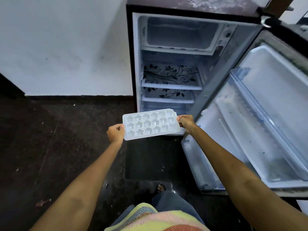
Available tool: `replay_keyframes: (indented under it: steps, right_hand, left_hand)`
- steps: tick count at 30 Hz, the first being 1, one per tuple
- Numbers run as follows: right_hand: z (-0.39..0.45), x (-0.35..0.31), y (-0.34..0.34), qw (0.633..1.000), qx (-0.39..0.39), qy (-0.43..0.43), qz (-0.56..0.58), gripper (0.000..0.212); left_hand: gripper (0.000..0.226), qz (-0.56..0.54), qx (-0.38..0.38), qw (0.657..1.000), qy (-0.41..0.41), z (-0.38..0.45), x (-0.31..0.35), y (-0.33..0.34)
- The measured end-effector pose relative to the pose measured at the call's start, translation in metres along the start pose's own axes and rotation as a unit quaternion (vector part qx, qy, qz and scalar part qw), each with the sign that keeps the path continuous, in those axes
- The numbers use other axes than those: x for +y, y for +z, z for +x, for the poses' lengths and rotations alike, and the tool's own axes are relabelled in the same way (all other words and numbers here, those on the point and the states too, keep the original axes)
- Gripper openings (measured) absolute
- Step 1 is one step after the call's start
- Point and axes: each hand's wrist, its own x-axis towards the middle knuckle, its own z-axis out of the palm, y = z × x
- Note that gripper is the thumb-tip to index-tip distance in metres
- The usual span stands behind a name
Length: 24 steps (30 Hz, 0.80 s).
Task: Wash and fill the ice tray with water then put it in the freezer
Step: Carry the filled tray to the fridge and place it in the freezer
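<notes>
The tray is hanging level between the left hand and the right hand, in front of the open fridge. The freezer is sitting at the fridge's top, two shelves lying below it. The door is standing right of the tray.

A dark speckled stone floor meets a plain white painted wall along a dark skirting strip. Lower down lie a yellow, pink and orange striped woven cloth, grey-blue trousers and a sandalled foot.
</notes>
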Motion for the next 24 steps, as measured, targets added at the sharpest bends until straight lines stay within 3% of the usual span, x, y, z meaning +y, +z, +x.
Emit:
replay_keyframes:
  steps: [5, 8, 13, 17, 20, 24]
  right_hand:
    - [0.031, -0.013, -0.038, 1.0, 0.022, 0.007, 0.018, 0.013]
    - [0.044, -0.022, -0.057, 0.999, 0.021, -0.001, 0.033, 0.014]
    - [0.067, -0.048, -0.078, 0.998, 0.015, -0.026, 0.047, 0.035]
    - [0.085, -0.077, -0.088, 0.998, 0.022, -0.039, 0.044, 0.021]
    - [0.097, -0.098, -0.094, 0.998, 0.03, -0.036, 0.052, 0.027]
    - [0.11, -0.12, -0.101, 0.996, 0.037, -0.036, 0.067, 0.014]
  left_hand:
    - [0.026, -0.009, -0.007, 1.0, 0.013, 0.005, 0.033, 0.042]
    - [0.025, -0.014, -0.005, 1.0, 0.013, 0.007, 0.049, 0.062]
    - [0.025, -0.069, 0.014, 0.998, 0.006, 0.016, 0.075, 0.089]
    - [0.025, -0.132, 0.018, 0.991, -0.004, 0.032, 0.097, 0.103]
    - [0.025, -0.161, 0.012, 0.987, 0.004, 0.042, 0.116, 0.11]
    - [0.024, -0.186, -0.002, 0.982, 0.025, 0.055, 0.14, 0.114]
